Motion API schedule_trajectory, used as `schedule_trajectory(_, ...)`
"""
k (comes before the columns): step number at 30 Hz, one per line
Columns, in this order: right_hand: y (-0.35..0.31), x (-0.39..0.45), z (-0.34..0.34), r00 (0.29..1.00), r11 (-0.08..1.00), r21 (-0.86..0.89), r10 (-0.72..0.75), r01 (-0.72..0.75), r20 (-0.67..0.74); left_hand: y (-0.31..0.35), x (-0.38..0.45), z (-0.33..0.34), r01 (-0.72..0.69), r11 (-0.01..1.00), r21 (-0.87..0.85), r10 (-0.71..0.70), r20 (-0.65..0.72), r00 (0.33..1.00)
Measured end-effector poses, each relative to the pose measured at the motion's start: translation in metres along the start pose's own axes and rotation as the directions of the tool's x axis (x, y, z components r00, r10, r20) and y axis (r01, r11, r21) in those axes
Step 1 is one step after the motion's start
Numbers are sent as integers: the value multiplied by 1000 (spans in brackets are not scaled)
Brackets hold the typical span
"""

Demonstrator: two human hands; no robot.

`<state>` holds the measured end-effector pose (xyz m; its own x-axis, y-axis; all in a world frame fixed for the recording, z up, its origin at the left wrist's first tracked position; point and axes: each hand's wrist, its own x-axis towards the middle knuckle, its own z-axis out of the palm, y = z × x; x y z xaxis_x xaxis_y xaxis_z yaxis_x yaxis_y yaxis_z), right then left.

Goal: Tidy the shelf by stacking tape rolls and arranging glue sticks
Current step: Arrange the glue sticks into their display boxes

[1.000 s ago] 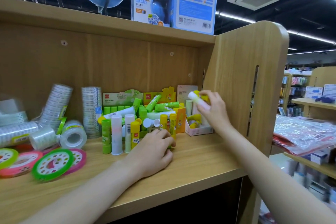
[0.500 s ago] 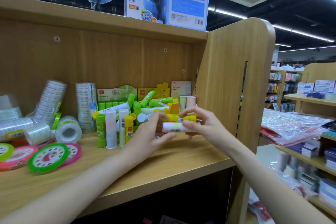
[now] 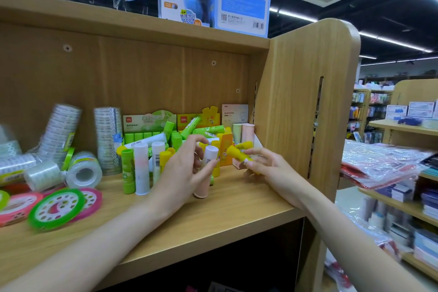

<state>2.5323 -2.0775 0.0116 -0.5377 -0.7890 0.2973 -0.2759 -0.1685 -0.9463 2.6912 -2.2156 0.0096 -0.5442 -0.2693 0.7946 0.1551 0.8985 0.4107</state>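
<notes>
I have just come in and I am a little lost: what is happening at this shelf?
A person is sorting glue sticks. The left hand stands a white-capped pink glue stick upright on the wooden shelf. The right hand holds a yellow-capped glue stick. Tape rolls lie unstacked on the left.

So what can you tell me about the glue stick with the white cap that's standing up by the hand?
The white-capped glue stick stands upright on the wooden shelf, near its front. It is a smooth, plastic-looking tube with a rounded white cap, closed, and a pale peach body and base. The left hand holds its side with thumb and fingers. Yellow and green glue sticks stand just behind it.
</notes>
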Motion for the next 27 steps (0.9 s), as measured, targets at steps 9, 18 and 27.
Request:
schedule_trajectory(9, 2, 9, 2, 988, 991, -131, 22, -42, -151, -2, -5, -4, -36, 962, 270, 5, 117, 993)
schedule_trajectory(18, 3, 23, 29, 999, 978, -208, 32, -27, 18, -8, -1, -1, -16, 957, 290, -37, 175, 984)
schedule_trajectory(27, -1, 15, 30, 993, 950, -301, -105, 86, -48, -8, -3, -1, -40, 985, 168, 23, 97, 995)
